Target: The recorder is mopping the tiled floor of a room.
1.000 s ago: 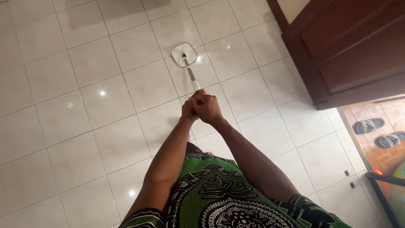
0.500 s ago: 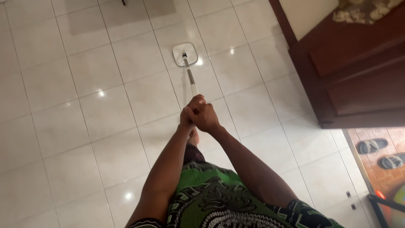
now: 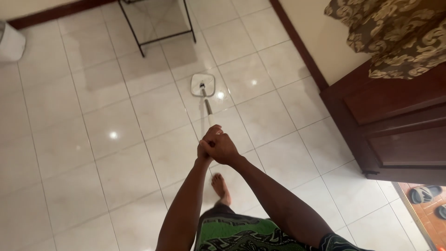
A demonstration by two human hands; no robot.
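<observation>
At the bottom of the view a bare foot (image 3: 221,185) stands on the pale tiled floor (image 3: 116,153). Just above it, at centre, the right hand (image 3: 223,148) and left hand (image 3: 205,149) are clenched together around the top of a mop handle (image 3: 207,108). The handle runs toward 12 o'clock to a flat square mop head (image 3: 203,84) lying on the tiles. Farther off, at 11 o'clock, stands a black metal frame (image 3: 158,23); at 3 o'clock, a dark wooden cabinet (image 3: 399,125).
</observation>
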